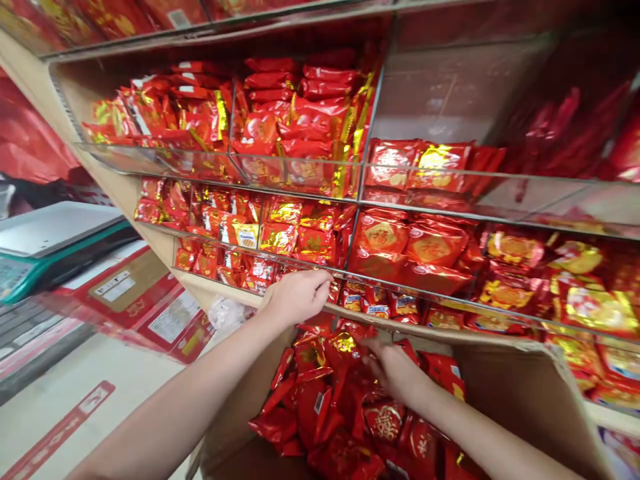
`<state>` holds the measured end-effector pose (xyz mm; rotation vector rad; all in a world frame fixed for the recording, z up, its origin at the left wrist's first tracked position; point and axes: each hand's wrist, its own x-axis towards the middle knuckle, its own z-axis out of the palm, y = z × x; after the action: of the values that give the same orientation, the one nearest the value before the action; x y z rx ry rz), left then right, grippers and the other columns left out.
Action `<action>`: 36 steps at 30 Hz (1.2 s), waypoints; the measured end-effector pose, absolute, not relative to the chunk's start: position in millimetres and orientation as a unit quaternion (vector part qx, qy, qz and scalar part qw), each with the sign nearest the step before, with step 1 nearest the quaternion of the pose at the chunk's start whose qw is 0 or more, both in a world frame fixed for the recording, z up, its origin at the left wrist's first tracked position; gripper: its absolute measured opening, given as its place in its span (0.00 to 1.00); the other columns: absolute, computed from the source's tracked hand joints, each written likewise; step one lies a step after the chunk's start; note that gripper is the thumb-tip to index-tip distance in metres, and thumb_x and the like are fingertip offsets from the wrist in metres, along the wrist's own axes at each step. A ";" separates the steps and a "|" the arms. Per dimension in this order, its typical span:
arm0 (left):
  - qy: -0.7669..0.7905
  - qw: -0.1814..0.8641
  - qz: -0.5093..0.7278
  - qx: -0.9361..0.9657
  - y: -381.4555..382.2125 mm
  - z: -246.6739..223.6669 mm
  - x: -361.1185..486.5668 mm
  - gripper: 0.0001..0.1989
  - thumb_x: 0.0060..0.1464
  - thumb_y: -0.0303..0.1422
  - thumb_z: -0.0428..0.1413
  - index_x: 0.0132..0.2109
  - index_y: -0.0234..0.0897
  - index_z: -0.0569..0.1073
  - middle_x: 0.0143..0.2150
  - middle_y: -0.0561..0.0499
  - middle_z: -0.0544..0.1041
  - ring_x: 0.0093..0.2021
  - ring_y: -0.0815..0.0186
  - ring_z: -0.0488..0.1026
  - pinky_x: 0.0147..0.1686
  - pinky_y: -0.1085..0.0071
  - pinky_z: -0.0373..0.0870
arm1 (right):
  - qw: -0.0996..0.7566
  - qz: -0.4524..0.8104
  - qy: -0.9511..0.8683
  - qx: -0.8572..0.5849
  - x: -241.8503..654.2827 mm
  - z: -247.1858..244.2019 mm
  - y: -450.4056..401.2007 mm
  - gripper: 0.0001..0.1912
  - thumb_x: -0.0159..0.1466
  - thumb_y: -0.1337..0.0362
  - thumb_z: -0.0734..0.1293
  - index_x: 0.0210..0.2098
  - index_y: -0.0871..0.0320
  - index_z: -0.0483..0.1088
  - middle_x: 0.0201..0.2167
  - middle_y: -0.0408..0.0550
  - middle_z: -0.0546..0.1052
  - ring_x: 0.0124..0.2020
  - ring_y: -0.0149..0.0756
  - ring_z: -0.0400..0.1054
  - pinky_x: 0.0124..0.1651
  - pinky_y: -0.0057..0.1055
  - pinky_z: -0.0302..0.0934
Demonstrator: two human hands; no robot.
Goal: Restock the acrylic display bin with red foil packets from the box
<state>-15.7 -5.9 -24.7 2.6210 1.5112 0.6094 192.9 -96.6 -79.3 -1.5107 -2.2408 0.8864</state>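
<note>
A cardboard box (520, 393) full of red foil snack packets (320, 407) sits in front of me, several printed with gold designs. My left hand (299, 297) is closed at the far left part of the box's rim, beside the lower shelf edge. Its fingertips are mostly hidden, and the thumb lies on top. Inside the box, my right hand (395, 373) is among the packets near the far wall. Motion smears its fingers, so any grip on a packet cannot be made out.
Tiered shelves (225, 260) with clear front guards (300, 170) hold rows of red and gold packets. To the left stand a teal-edged scale (65, 230) and a red printed carton (150, 300). A crumpled clear plastic bag (227, 313) lies near the shelf base.
</note>
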 end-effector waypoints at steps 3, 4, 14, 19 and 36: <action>0.491 0.027 0.190 0.850 -9.8 -23.6 -15.5 0.13 0.57 0.33 0.44 0.43 0.42 0.72 0.39 0.52 0.78 0.38 0.63 0.74 0.39 0.68 0.67 | 0.128 0.306 -0.735 -0.591 171.9 -117.1 -63.6 0.15 0.60 0.68 0.58 0.45 0.62 0.69 0.45 0.57 0.74 0.48 0.41 0.67 0.49 0.31 0.58; 0.493 0.027 0.189 0.849 -11.5 -23.8 -15.8 0.13 0.57 0.33 0.44 0.43 0.42 0.72 0.39 0.52 0.78 0.38 0.62 0.74 0.39 0.68 0.67 | 0.122 0.304 -0.721 -0.611 164.5 -123.6 -55.6 0.15 0.60 0.67 0.59 0.45 0.64 0.69 0.44 0.59 0.74 0.47 0.43 0.68 0.47 0.32 0.58; 0.429 0.073 0.304 0.848 -24.4 -12.3 -20.5 0.14 0.56 0.28 0.44 0.41 0.40 0.73 0.39 0.51 0.78 0.41 0.66 0.73 0.43 0.70 0.68 | 0.170 0.229 -0.746 -0.602 156.5 -93.2 -82.0 0.05 0.57 0.68 0.61 0.33 0.56 0.67 0.33 0.49 0.76 0.37 0.39 0.70 0.39 0.29 0.59; 0.324 0.257 0.308 0.857 -71.3 2.7 -3.3 0.22 0.50 0.36 0.56 0.52 0.40 0.66 0.50 0.47 0.72 0.49 0.62 0.69 0.49 0.65 0.66 | 0.246 0.234 -0.751 -0.566 194.2 -17.4 -115.8 0.04 0.59 0.63 0.60 0.28 0.54 0.61 0.28 0.44 0.74 0.30 0.37 0.68 0.33 0.30 0.58; 0.260 0.703 0.425 0.507 -83.7 30.4 71.8 0.18 0.48 0.42 0.58 0.42 0.35 0.72 0.27 0.54 0.73 0.24 0.73 0.68 0.25 0.77 0.67 | 0.608 0.443 -0.488 -0.443 224.3 33.0 -102.9 0.18 0.52 0.57 0.70 0.42 0.52 0.68 0.41 0.45 0.74 0.40 0.34 0.68 0.41 0.30 0.63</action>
<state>71.8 -83.7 30.4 1.1275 0.5794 0.9464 224.3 -102.9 33.0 -1.0232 -1.1270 1.0246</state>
